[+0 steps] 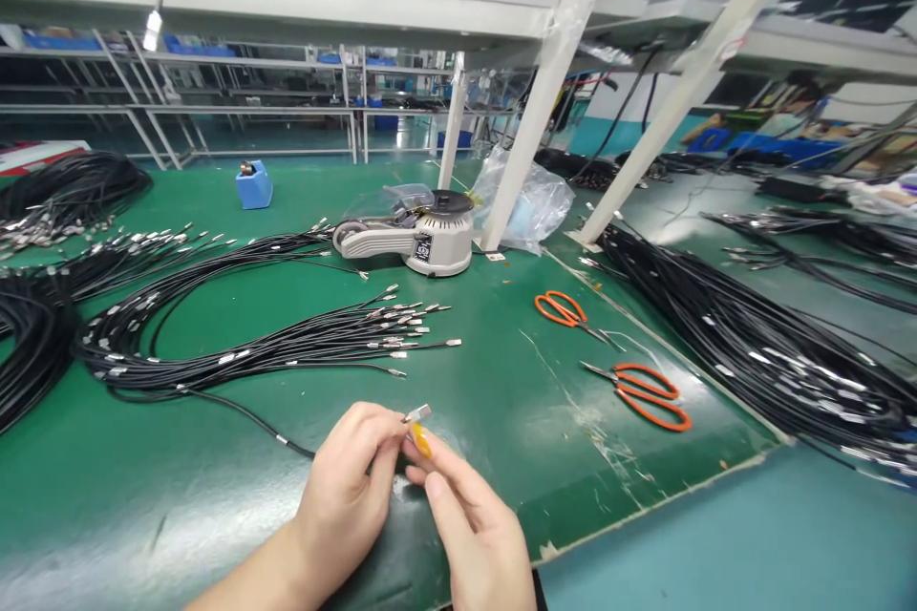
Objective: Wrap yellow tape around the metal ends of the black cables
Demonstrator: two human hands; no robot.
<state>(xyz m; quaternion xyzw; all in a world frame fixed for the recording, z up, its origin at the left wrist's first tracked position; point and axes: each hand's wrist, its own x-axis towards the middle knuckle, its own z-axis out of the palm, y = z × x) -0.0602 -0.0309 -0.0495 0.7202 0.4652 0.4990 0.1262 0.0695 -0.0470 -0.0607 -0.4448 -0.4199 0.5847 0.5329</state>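
Note:
My left hand pinches a black cable close to its end, and the silver metal connector sticks out past the fingertips. Right beside it is my right hand, with a small piece of amber tape at the index fingertip, close against the connector's base. The cable trails left towards a curved bundle of black cables with silver ends. Behind the hands stands a grey round tape dispenser. The fingers partly hide where tape and cable meet.
Two pairs of orange-handled scissors, one behind the other, lie to the right. More cable bundles lie at far right and far left. A blue holder, a clear plastic bag and white shelf posts stand behind.

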